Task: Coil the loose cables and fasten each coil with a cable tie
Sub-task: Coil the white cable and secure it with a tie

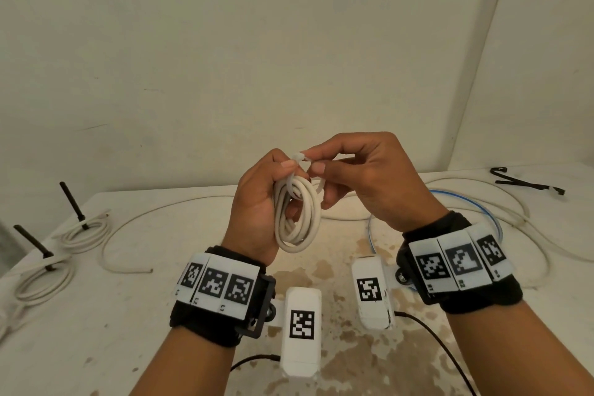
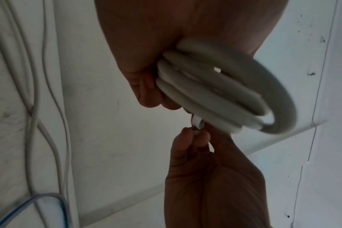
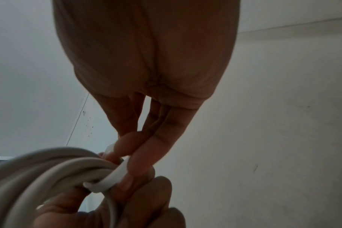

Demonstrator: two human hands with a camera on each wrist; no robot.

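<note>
Off-white round-sheathed cable coil (image 1: 297, 214) of several oval loops, held above the stained table (image 1: 128, 315), gripped by left hand (image 1: 257, 202); right hand (image 1: 369, 177) pinches white plastic cable tie (image 1: 299, 159) at its top.

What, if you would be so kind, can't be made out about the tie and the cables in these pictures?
- Whether the thin white plastic cable tie is locked: in every view, fingertips of the right hand cover its head.
- The left hand grip on the coiled off-white round cable: left wrist view, blurred and hidden by the palm.
- The third off-white cable coil: head view, cut off by the left edge.
</note>
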